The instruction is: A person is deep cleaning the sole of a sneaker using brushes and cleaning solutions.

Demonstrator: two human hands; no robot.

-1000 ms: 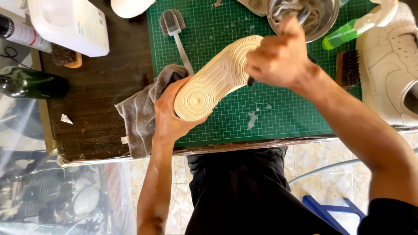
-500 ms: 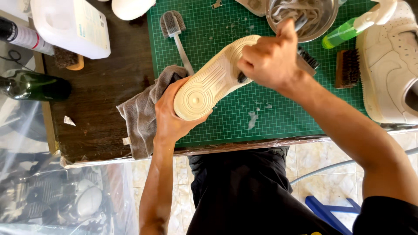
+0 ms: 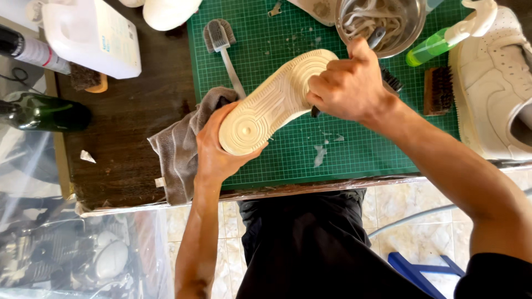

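A: Cream-soled shoe (image 3: 274, 102), sole up, lying over the green cutting mat (image 3: 366, 149) near its 9 o'clock edge, heel end toward 7 o'clock, toe end toward 1 o'clock

B: Held how?

A: Left hand (image 3: 213, 149) clamped around the heel end from below, grey cloth (image 3: 177, 147) bunched behind it at 9 o'clock. Right hand (image 3: 349, 88) closed over the toe end, fist tight on a dark-bristled brush (image 3: 390, 80), only bristles and a bit of handle showing past the knuckles

B: Handling?

A: Probably light, with a stiff rubber sole and softer upper. Grooved tread likely good for grip, though possibly slick if wet; flecks of foam on the mat suggest damp. Best taken at the heel, cupped as now, leaving the forefoot free for the brush

B: Surroundings?

A: Metal bowl (image 3: 407, 27) with pale laces at 12 o'clock of the right hand, green spray bottle (image 3: 438, 47) at 2 o'clock, wooden brush (image 3: 438, 88) at 3 o'clock, second white shoe (image 3: 493, 83) further at 3 o'clock. Long-handled brush (image 3: 224, 47) at 11 o'clock of the sole, white jug (image 3: 94, 36) and dark bottle (image 3: 44, 111) well apart at 9 to 10 o'clock

B: Change from a second back?

A: Right hand slid slightly down the sole toward 7 o'clock, brush bristles now peeking out at its 3 o'clock. Left-hand grip and shoe tilt much the same
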